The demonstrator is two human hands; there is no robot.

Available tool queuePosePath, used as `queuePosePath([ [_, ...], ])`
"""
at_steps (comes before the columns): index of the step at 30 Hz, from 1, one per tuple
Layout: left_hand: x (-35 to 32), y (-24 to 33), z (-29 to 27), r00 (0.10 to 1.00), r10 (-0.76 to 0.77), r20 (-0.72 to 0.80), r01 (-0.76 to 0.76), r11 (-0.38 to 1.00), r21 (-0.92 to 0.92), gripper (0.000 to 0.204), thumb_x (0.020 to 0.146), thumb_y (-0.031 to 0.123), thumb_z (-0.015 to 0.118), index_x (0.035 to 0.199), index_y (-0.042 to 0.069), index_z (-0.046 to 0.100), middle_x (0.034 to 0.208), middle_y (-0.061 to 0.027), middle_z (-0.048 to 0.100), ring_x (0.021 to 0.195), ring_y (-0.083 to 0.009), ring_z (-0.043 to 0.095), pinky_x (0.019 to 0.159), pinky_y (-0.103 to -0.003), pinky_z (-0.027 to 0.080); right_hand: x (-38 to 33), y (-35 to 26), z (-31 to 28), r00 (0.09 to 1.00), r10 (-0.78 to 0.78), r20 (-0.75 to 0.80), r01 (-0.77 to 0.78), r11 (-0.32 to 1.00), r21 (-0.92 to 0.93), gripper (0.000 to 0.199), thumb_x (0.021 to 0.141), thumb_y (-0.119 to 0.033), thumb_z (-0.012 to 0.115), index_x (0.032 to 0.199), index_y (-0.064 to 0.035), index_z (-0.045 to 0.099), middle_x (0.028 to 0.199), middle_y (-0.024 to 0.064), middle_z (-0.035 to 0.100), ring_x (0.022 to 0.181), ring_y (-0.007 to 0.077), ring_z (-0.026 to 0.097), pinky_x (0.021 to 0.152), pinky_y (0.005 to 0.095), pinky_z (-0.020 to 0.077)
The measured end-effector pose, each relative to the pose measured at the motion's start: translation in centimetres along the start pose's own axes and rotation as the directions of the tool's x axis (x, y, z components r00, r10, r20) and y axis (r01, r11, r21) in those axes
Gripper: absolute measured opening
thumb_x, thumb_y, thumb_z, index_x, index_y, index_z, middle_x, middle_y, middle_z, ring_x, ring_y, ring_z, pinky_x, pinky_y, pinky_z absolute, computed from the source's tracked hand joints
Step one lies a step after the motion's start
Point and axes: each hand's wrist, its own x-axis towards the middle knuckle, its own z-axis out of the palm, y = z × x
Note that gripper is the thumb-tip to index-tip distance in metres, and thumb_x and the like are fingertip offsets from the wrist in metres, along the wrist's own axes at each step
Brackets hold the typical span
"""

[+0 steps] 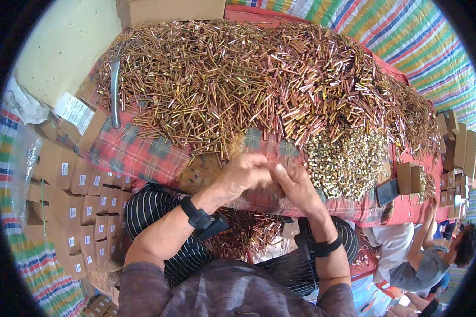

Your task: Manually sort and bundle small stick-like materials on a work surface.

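My left hand (247, 171) and my right hand (297, 186) meet over the near edge of the cloth-covered table, fingers curled and closed. Whatever lies between them is too small or hidden to make out. Just beyond spreads a big heap of long, thin, brass-coloured metal rods (211, 84), like bolts or anchor sleeves. To the right of my right hand is a pile of small, shiny gold-coloured pieces (346, 164), perhaps nuts. Below my left hand, a worn brown patch (201, 177) shows on the red plaid cloth (143, 145).
A curved metal bar (115, 95) lies at the heap's left. Labelled brown cartons (71, 211) stack up on the left. More rods (248, 232) lie low between my knees. An open carton (408, 178) and dark tray (387, 193) stand right, near another person (426, 259).
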Motion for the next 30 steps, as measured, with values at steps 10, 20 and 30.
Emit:
queuePosePath([
  [10,-0.4,1.3,-4.4,0.878,0.418,0.233,-0.167,-0.189,0.968,0.013,0.070,0.000,0.056,0.082,0.001,0.060,0.097,-0.0156,0.052,0.090,-0.0327,0.054,0.073,-0.041,0.048,0.9,2.1,-0.3,0.966,-0.031,-0.256,-0.049,0.953,-0.298,0.039,0.088,-0.033,0.057,0.072,0.0020,0.057,0.054,0.0114,0.050,0.048,0.0190,0.046,0.048,0.0345,0.0383],
  [20,0.8,0.3,-4.3,0.787,0.486,0.380,-0.320,-0.207,0.925,0.020,0.066,-0.006,0.055,0.085,0.001,0.050,0.086,-0.0141,0.053,0.081,-0.0312,0.055,0.069,-0.039,0.048,4.0,5.3,-1.3,0.863,-0.125,-0.490,-0.231,0.764,-0.602,0.019,0.077,-0.018,0.064,0.084,-0.0015,0.057,0.081,0.0182,0.059,0.079,0.0347,0.057,0.068,0.0429,0.0467],
  [30,0.9,-2.0,-3.4,0.887,0.450,0.105,-0.337,0.475,0.813,0.008,0.076,0.001,0.055,0.084,0.001,0.054,0.078,-0.0178,0.056,0.064,-0.0332,0.059,0.056,-0.040,0.047,5.5,6.8,-0.1,0.853,-0.126,-0.507,-0.252,0.751,-0.610,0.014,0.077,-0.002,0.051,0.091,0.0014,0.052,0.089,0.0198,0.057,0.082,0.0358,0.057,0.069,0.0431,0.0472],
])
